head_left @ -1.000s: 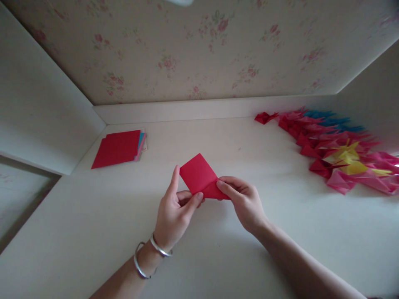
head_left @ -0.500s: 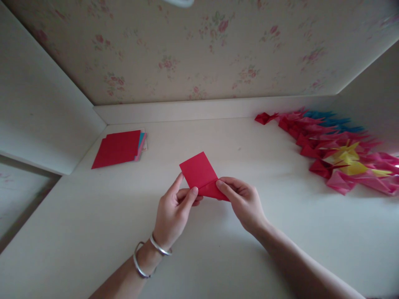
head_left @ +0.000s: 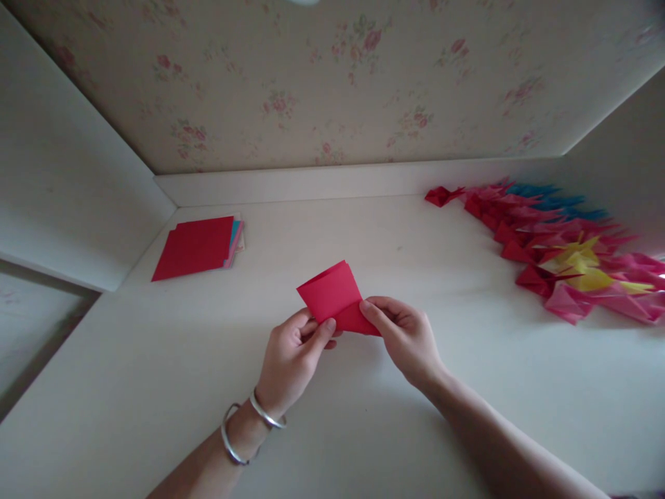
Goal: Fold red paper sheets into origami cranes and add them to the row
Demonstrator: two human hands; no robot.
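A partly folded sheet of red origami paper [head_left: 332, 294] is held between my hands above the white table. Along its far edge the layers stand slightly apart, and a folded flap points to the right. My left hand [head_left: 295, 350] pinches the near left edge, thumb on top and fingers partly hidden underneath. With thumb and fingers closed, my right hand [head_left: 404, 337] grips the right flap. Two silver bangles circle my left wrist.
On the left lies a stack of coloured paper sheets [head_left: 196, 246], red on top. Many folded paper cranes [head_left: 527, 239] in red, pink, blue and yellow crowd the right side of the white table [head_left: 332, 443]. A flowered wall [head_left: 312, 90] rises behind.
The upper square of the red paper has tipped, and its far edge now shows a gap between layers. My left index finger has drawn down from the left corner. My right hand stays almost still.
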